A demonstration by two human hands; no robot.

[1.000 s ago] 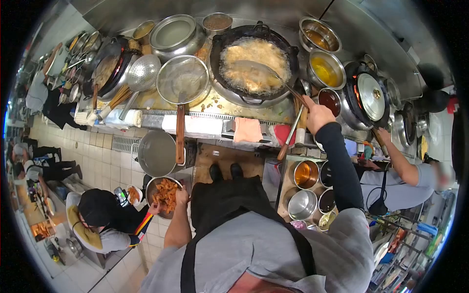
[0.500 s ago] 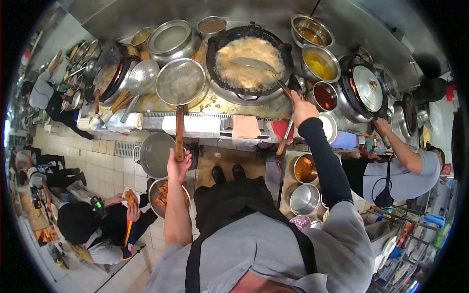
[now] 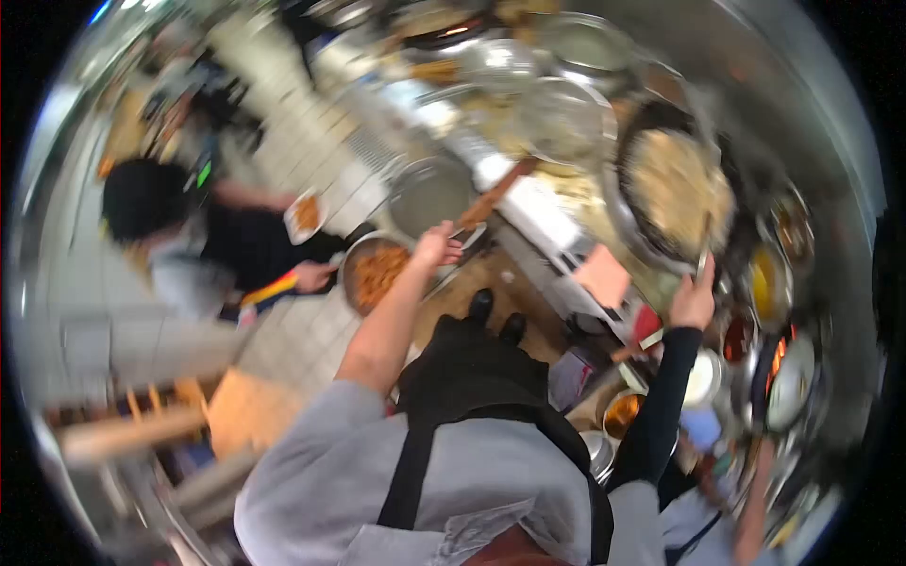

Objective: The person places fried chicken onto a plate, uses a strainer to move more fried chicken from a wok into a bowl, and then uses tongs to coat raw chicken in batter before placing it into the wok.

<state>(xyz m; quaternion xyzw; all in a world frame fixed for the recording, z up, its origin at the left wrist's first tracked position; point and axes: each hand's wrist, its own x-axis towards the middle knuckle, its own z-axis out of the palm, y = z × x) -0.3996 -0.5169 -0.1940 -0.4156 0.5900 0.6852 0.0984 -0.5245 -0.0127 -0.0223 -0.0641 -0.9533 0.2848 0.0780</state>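
The wooden handle of a round mesh strainer [image 3: 566,121] ends at my left hand [image 3: 437,245], whose fingers are closed around the handle's end, though blurred. The strainer's mesh hangs over the counter, beside the wok. Closed on a long-handled metal wok ladle [image 3: 706,236], my right hand [image 3: 694,302] is at the near rim of the wok [image 3: 623,203]. The ladle's head is hard to make out in the pale, bubbling contents. Below my left forearm is a metal bowl [image 3: 351,274] of fried pieces, next to an empty-looking pot [image 3: 429,193].
A person in a black cap [image 3: 151,203] on the left holds a small dish [image 3: 304,215] of fried food. Pans of yellow oil [image 3: 766,281] and dark red sauce [image 3: 739,335] sit right of the wok. Another person's arm [image 3: 755,491] is at lower right. A pink cloth [image 3: 602,275] lies on the counter edge.
The view has swung round and blurred, so the stove now lies to the upper right. Both hands keep their grips. The person on the left has a hand at the bowl of fried pieces.
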